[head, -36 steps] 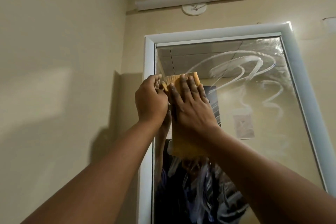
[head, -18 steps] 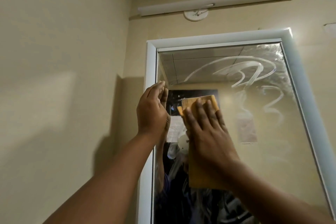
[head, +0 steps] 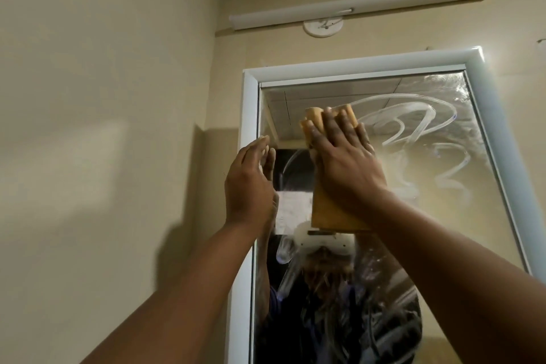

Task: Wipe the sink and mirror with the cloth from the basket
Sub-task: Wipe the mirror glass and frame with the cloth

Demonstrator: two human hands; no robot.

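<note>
The right hand (head: 345, 162) presses the cloth (head: 328, 210), long axis vertical, flat-fingered near the mirror (head: 443, 216)'s top-left corner; the smears (head: 413, 127) lie rightward. The left hand (head: 251, 183) is empty, fingers straight.

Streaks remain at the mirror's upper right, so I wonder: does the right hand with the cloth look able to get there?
Probably yes. The right hand presses the cloth flat on the mirror, just left of the streaks, with bare glass between.

This looks like a bathroom in a home. A mirror (head: 413, 186) with a white frame (head: 369, 63) hangs on a plain cream wall (head: 103, 127), with a long white light (head: 354, 7) above it.
</note>
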